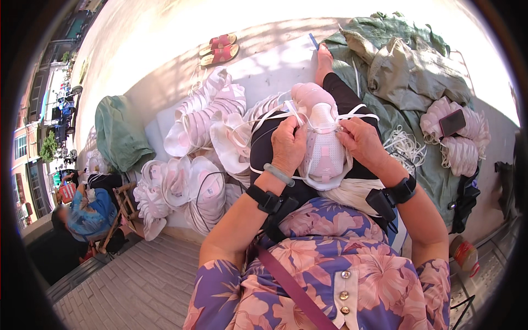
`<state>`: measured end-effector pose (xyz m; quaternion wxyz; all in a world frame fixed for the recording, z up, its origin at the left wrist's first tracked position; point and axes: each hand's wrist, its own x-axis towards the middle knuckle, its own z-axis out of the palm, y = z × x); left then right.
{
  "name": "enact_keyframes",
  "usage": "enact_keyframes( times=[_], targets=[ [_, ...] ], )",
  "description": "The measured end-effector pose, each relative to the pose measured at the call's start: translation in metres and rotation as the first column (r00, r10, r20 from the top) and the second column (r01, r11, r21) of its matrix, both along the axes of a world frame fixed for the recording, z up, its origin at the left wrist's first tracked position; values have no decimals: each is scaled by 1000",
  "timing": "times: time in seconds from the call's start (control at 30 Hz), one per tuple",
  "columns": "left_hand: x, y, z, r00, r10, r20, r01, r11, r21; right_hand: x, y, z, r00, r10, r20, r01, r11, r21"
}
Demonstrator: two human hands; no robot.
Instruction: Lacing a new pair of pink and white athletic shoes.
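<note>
Upper (pixel 325 157) rests on the legs (pixel 263 144) at the frame's centre, seemingly to steady it, so the left hand (pixel 289 146) and right hand (pixel 363 143) can each pinch lace (pixel 350 115) between fingertips, on opposite sides.

Strong sunlight whitens the pale concrete floor (pixel 137 41) along the far side, and mottled shadows (pixel 280 32) fall across part of it. Nearer, the ground lies in shade, with a white sheet (pixel 261 77) spread on it and a green tarp (pixel 443 192) to the right. Grey-brown paving (pixel 143 275) in narrow blocks fills the lower left, where a wooden chair (pixel 125 206) stands. Beyond, at the left rim, buildings (pixel 27 132) with windows (pixel 21 147) curve beside a small green tree (pixel 48 147)
</note>
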<state>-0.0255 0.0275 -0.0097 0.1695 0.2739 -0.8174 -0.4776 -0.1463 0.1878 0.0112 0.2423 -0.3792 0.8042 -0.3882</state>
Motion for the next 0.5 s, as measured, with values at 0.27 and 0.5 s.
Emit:
enact_keyframes(
  times=[0.27,0.5],
  targets=[
    [-1,3,2,1000,-29,13,29,998,-57,9,-3,-6,969,46,-243,-47,999,-1],
    [-6,4,5,993,-109,-35,92,943,-320,12,-2,-6,981,-5,-193,-8,998,-65]
  ],
)
